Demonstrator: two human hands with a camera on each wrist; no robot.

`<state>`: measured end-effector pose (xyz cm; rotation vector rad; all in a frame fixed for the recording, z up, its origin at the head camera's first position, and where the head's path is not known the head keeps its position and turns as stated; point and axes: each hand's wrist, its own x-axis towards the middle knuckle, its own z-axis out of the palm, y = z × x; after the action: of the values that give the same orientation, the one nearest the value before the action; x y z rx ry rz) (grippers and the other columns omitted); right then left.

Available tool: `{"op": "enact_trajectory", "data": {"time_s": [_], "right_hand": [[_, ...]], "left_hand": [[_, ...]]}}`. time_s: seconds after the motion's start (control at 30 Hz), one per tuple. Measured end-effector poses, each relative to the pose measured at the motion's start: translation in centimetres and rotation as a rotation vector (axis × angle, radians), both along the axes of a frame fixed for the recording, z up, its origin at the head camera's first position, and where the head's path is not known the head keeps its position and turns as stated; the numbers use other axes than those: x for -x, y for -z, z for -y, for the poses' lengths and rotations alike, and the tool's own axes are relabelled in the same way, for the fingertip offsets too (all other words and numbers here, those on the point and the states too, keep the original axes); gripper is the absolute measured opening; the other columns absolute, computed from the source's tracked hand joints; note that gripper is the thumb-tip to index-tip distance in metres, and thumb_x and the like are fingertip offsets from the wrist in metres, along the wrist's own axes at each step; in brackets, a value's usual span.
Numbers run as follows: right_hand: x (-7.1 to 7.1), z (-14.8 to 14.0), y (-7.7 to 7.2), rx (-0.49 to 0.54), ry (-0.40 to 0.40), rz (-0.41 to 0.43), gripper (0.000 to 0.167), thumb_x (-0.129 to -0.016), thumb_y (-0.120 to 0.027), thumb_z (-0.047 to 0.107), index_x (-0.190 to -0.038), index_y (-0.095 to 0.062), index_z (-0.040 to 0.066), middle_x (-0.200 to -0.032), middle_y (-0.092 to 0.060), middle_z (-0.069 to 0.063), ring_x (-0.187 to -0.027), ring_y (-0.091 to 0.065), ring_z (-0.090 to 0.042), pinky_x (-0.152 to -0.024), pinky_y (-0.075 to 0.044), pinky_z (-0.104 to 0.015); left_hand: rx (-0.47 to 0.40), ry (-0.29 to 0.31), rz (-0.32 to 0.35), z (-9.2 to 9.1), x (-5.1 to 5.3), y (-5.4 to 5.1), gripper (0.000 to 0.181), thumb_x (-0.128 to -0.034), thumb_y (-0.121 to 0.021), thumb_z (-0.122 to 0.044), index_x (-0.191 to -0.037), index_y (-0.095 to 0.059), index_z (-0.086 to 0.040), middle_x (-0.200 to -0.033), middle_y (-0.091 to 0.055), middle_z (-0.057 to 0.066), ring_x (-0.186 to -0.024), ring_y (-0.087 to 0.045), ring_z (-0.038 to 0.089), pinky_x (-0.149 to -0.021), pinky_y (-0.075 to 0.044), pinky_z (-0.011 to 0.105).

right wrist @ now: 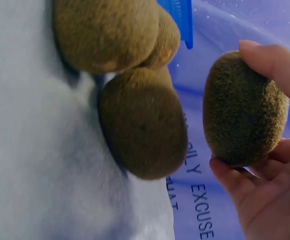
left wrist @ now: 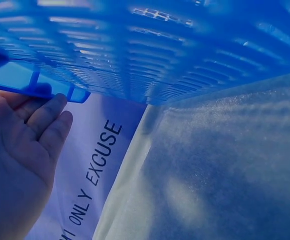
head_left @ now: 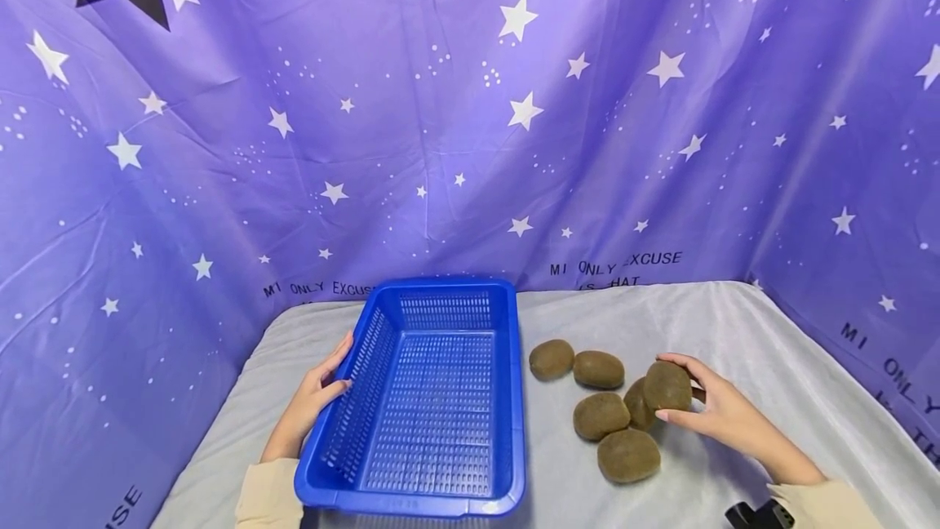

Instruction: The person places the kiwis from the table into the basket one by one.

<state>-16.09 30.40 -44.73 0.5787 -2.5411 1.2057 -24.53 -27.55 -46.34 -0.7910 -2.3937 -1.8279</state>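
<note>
A blue plastic basket [head_left: 433,398] with slotted walls stands on the grey cloth, nothing inside it. My left hand [head_left: 312,398] grips its left rim; in the left wrist view the fingers of that hand [left wrist: 22,150] reach beneath the rim. Between thumb and fingers, my right hand [head_left: 723,411] holds a brown fuzzy kiwi [head_left: 668,386]. The right wrist view shows this held kiwi [right wrist: 244,110] raised off the cloth. Close by lies another kiwi [head_left: 637,406], partly hidden behind the held one.
More kiwis lie between the basket and my right hand: two farther back [head_left: 552,359], [head_left: 599,370], two nearer [head_left: 600,416], [head_left: 629,455]. The grey cloth [head_left: 558,480] covers the table. Purple star-printed curtains [head_left: 441,104] rise behind and on both sides.
</note>
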Motion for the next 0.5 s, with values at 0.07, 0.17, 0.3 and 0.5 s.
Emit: {"op": "enact_trajectory", "data": {"time_s": [0.07,0.17,0.3,0.5], "right_hand": [[0.1,0.3,-0.2,0.012,-0.011,0.003,0.066,-0.073,-0.080,0.009,-0.130,-0.048,0.002,-0.121,-0.054,0.001,-0.104,-0.048,0.010,-0.084,-0.038,-0.006],[0.3,0.9,-0.5,0.048,-0.029,0.021,0.066,-0.073,-0.078,0.007,-0.131,-0.047,0.000,-0.120,-0.054,-0.001,-0.103,-0.050,0.009,-0.085,-0.038,-0.007],[0.6,2.0,-0.9,0.096,-0.059,0.054,0.066,-0.075,-0.077,0.006,-0.131,-0.045,-0.003,-0.121,-0.054,-0.010,-0.102,-0.052,0.007,-0.085,-0.040,-0.008],[1.5,4.0,-1.8,0.151,-0.129,0.071,0.066,-0.076,-0.076,0.005,-0.132,-0.044,-0.004,-0.126,-0.052,-0.023,-0.105,-0.052,0.006,-0.085,-0.041,-0.010]], "left_hand": [[-0.002,0.000,0.009,-0.1,0.0,0.0,0.066,-0.0884,-0.051,0.003,-0.148,-0.025,-0.004,-0.156,-0.010,0.018,-0.137,-0.017,-0.006,-0.100,-0.022,0.008],[-0.007,0.013,0.008,-0.2,0.0,0.1,0.065,-0.0890,-0.050,0.003,-0.149,-0.025,-0.004,-0.157,-0.010,0.016,-0.137,-0.017,-0.004,-0.101,-0.022,0.009],[-0.011,0.045,-0.011,-0.1,0.0,0.3,0.064,-0.0896,-0.049,0.004,-0.148,-0.023,-0.001,-0.156,-0.008,0.018,-0.138,-0.016,-0.002,-0.100,-0.023,0.009],[-0.002,0.031,-0.018,0.2,0.0,0.3,0.063,-0.0896,-0.048,0.004,-0.148,-0.024,-0.001,-0.156,-0.009,0.018,-0.137,-0.017,-0.001,-0.100,-0.025,0.010]]}}
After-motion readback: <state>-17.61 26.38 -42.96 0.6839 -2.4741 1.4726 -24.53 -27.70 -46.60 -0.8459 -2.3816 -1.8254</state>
